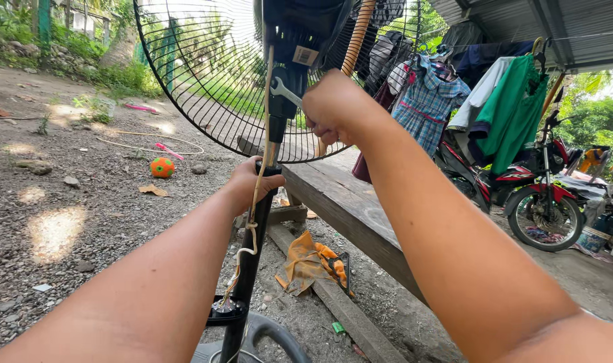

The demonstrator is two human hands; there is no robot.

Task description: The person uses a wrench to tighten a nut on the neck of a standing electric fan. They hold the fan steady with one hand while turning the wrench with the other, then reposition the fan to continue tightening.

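A black standing fan rises in front of me, its wire grille (206, 74) facing away and its motor housing (300, 33) at the top. My left hand (253, 181) is wrapped around the black pole (253, 255) just under the neck. My right hand (333, 107) grips a silver open-ended spanner (284, 91) whose jaw sits at the fan's neck joint. A pale cord (259, 181) hangs down along the pole to the base (253, 333).
A wooden bench (347, 202) runs to the right of the pole, with an orange cloth (305, 263) on the gravel below. An orange ball (162, 167) lies on the ground at left. A red motorcycle (521, 188) and hanging clothes (501, 101) stand at right.
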